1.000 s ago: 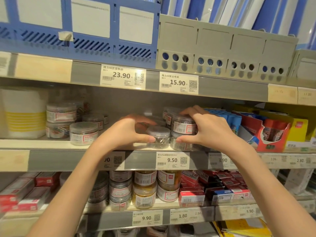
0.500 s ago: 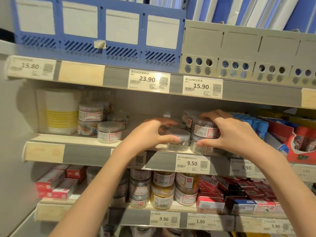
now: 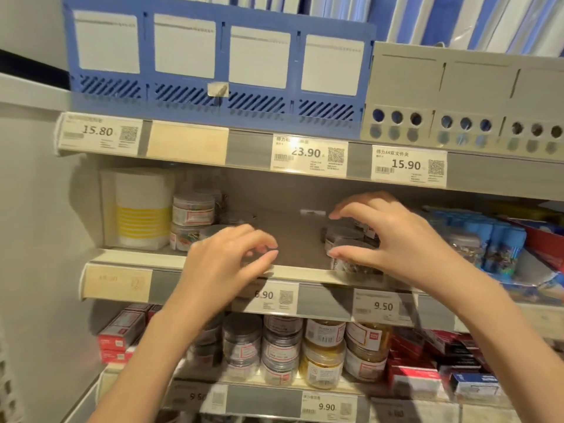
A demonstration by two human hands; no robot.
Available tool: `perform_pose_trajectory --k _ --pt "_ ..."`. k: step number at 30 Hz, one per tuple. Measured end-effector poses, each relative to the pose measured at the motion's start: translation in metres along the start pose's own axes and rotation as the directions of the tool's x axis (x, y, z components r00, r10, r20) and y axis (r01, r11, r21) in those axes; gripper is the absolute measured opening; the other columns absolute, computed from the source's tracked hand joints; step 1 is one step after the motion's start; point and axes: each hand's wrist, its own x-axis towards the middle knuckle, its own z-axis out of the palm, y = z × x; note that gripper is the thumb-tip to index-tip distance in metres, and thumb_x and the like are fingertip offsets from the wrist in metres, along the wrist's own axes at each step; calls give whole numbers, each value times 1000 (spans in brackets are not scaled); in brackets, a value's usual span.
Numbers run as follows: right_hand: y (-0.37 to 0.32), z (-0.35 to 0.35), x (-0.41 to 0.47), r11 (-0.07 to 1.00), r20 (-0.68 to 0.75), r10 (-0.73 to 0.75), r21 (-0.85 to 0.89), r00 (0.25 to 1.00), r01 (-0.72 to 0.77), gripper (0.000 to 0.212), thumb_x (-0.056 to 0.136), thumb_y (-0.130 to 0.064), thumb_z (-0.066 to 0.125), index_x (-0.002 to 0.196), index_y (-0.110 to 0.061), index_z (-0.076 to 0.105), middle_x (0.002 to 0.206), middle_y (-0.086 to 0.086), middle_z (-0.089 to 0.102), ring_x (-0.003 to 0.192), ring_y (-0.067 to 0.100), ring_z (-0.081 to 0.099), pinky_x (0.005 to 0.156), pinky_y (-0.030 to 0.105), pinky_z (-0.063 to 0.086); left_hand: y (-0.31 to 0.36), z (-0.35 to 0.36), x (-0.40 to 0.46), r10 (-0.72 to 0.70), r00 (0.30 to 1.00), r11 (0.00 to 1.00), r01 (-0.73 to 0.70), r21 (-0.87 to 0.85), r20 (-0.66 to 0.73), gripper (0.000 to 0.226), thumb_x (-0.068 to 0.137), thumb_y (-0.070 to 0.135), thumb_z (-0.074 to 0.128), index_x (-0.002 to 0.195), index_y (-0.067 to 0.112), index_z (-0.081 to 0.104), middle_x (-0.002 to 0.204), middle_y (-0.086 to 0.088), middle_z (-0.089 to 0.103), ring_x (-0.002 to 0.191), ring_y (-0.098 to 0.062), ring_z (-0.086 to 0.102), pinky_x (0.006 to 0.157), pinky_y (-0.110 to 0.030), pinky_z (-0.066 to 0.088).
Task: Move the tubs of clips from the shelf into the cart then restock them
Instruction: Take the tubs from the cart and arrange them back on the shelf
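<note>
Clear tubs of clips [image 3: 351,264] with grey lids stand stacked at the front of the middle shelf [image 3: 305,274]. My right hand [image 3: 396,239] grips them, fingers curled over the top and thumb against the lower tub. To the left, apart from those tubs, my left hand [image 3: 225,267] hovers blurred over the shelf edge, fingers loosely curled with nothing in them. Behind it at the shelf's left stand more tubs [image 3: 192,209], partly hidden. No cart is in view.
A white and yellow box [image 3: 140,209] sits at the far left of the shelf, blue packs [image 3: 494,239] to the right. Below are jars [image 3: 283,346] and red boxes [image 3: 122,331]. Blue [image 3: 213,56] and grey [image 3: 457,87] file racks stand above.
My left hand has let go of the grey-lidded tub and moved left along the shelf edge. My right hand stays on the stacked tubs. The view has shifted left.
</note>
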Motion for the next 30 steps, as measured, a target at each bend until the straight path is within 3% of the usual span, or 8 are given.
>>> perform_pose_trajectory --k 6,10,12,14,19,25,30 --pt "-41 33 38 974 111 -136 198 984 112 55 79 -57 58 129 -38 47 134 -15 49 124 6 43 102 34 39 -29 -25 -24 21 997 999 -24 -37 -76 15 86 45 49 88 35 60 85 19 59 82 1 54 67 -31 45" --pt "-64 52 56 924 172 -228 349 958 157 57 84 -44 63 137 -34 43 139 -17 46 126 -1 40 102 12 29 -46 -36 -35 -6 992 1000 3 -28 -127 14 87 42 50 88 33 62 87 21 60 84 -3 55 68 -33 45" --pt "-68 60 61 919 221 -244 364 944 152 58 86 -45 61 139 -35 40 141 -19 42 128 -4 36 100 7 24 -56 -38 -39 -29 992 999 26 -24 -122 15 87 43 49 89 34 60 87 20 60 83 -6 56 68 -36 47" --pt "-68 66 63 921 262 -239 365 935 133 59 85 -48 60 139 -37 38 143 -20 40 130 -4 34 100 8 24 -63 -37 -42 -32 995 999 33 15 -96 17 88 44 47 89 33 60 84 18 59 80 -9 57 68 -37 46" --pt "-64 68 64 917 262 -187 391 947 73 59 83 -53 58 137 -37 41 141 -24 41 123 -12 35 97 8 25 -62 -33 -41 -32 999 989 37 146 -38 26 88 47 43 86 33 66 83 20 63 81 -3 51 67 -23 31" --pt "-55 66 64 924 311 -120 383 943 -9 72 70 -71 47 136 -44 38 144 -24 36 121 -10 33 96 14 26 -60 -27 -40 -36 996 990 47 134 -84 27 86 48 43 78 32 64 74 18 60 74 -4 51 68 -25 29" --pt "-56 67 65 906 322 -116 421 939 -32 72 70 -71 45 137 -46 36 144 -25 34 118 -13 30 97 14 25 -59 -25 -41 -41 993 987 57 153 -109 24 86 45 45 76 31 62 68 17 53 70 -5 46 69 -23 24"
